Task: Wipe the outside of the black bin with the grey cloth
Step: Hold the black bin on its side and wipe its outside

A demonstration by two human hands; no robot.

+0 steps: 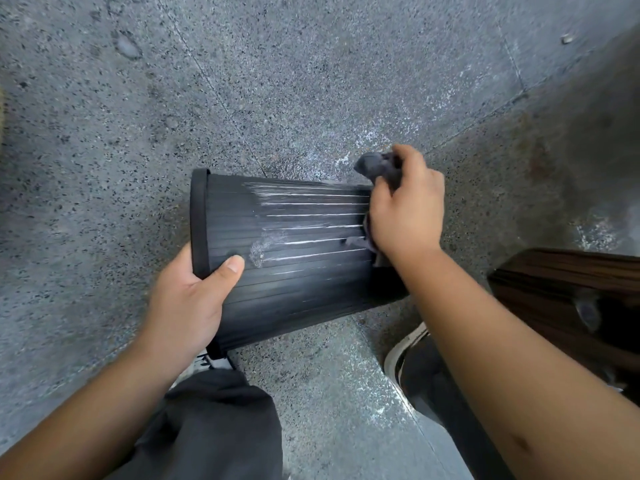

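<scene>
Head cam is looking straight down at the black bin [294, 247], which is lying tipped on its side above the speckled floor [104, 150], rim end pointing left. The left hand [187, 303] is clamping the bin at its rim, thumb lying on the ribbed wall and fingers going inside the mouth where I can't see them. The right hand [405, 209] is sitting at the bin's base end, fingers curled tight around the bunched grey cloth [379, 168], pressing it against the wall. Foamy white streaks are running along the ribs between the two hands. My guess is the bin's light, hollow plastic, stiff enough but slick while wet, so the rim looks like the sane place to grip. The cloth's soft and is wadding up, poking out beyond the knuckles.
</scene>
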